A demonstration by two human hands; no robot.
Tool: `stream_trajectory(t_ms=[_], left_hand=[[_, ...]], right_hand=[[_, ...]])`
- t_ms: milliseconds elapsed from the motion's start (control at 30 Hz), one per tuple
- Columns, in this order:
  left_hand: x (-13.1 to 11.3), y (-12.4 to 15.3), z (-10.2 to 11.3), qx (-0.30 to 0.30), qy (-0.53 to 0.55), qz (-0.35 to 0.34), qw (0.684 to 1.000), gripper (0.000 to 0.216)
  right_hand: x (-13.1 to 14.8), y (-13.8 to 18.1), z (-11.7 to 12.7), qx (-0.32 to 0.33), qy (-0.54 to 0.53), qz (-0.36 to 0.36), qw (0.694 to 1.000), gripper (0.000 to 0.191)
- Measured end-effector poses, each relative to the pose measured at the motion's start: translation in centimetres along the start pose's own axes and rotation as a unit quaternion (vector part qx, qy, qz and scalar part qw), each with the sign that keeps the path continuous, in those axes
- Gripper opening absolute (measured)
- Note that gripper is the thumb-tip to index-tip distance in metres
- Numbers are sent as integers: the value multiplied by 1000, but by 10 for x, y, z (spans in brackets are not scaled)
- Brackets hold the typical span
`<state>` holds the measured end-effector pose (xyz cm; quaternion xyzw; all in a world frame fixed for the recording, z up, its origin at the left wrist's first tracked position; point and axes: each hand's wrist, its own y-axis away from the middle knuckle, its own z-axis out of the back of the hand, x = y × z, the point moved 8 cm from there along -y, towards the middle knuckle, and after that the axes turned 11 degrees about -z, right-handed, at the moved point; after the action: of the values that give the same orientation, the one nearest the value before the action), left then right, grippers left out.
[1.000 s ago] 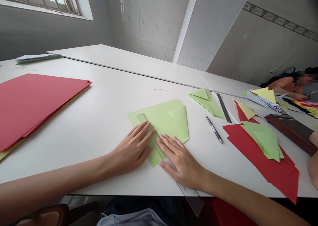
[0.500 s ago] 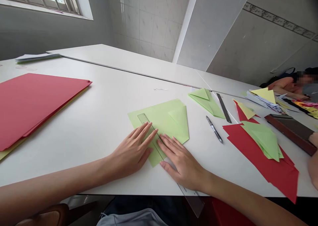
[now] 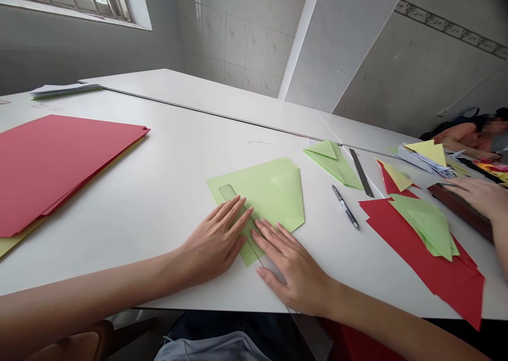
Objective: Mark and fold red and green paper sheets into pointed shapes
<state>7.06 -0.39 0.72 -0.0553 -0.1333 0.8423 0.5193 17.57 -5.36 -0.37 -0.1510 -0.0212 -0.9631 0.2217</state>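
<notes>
A light green paper sheet with one corner folded over lies on the white table. A clear plastic ruler runs across it toward the near table edge. My left hand lies flat, fingers together and stretched out, pressing on the ruler and the paper. My right hand lies flat beside it, fingers spread, on the ruler's lower part and the paper's near corner.
A red paper stack lies at the left. Folded green paper, a dark ruler and a pen lie to the right, then red sheets with folded green pieces. Another person's hand rests on a dark tool.
My hands have stayed on the ruler and paper, shifting slightly. At the right, another person's hand has come into view over the dark tool.
</notes>
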Motion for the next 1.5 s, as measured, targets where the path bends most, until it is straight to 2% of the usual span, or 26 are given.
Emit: stream_trajectory(t_ms=[100,267,433,700,900,1133,1233,1500], left_hand=[[10,-1,0,12,15,10,1000,53],[57,2,-3,69,57,42,995,77],[82,7,-7,91,69,27,993,76],[87,8,-8,77,49,59,994,81],[86,9,-4,56,28,58,996,79],[87,10,-5,60,30,68,995,74],[88,11,-6,59,33,70,995,78],[92,12,-10,70,48,73,994,80]], right_hand=[[-1,2,1,-9,-9,2,1000,58],[-4,2,4,-11,-34,3,999,54],[-10,-1,8,-15,-56,-2,998,51],[-8,-1,11,-40,-52,13,998,49],[1,3,11,-45,-41,38,997,50],[-2,5,13,-44,-37,24,998,50],[-12,10,14,-42,-40,8,998,51],[-65,36,25,-55,-46,-73,995,48]])
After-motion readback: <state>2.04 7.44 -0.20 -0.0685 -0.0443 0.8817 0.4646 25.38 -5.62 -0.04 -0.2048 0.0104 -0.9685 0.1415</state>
